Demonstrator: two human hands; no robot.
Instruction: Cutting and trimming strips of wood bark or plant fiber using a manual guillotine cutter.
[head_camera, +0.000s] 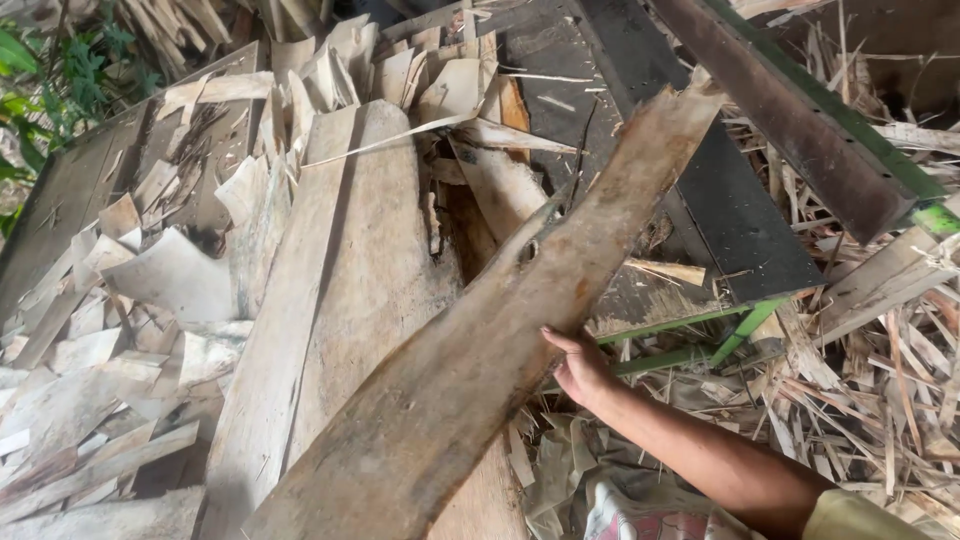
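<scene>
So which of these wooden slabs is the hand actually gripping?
The dark slab lying diagonally on top; the right hand grips its edge. The paler slabs beneath lie untouched.

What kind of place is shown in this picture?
Probably a rough wood or veneer workshop, open to the outside. The right hand grips a long bark-edged wood slab. Thin wood sheets and scraps lie in heaps, beside a green-framed metal machine. Green leaves show at the edge.

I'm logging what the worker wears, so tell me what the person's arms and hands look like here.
Only one arm shows, the right: its hand is bare, with no glove, ring or watch visible. The forearm is bare up to a short yellowish sleeve at the frame's lower edge. The left hand is out of view.
</scene>
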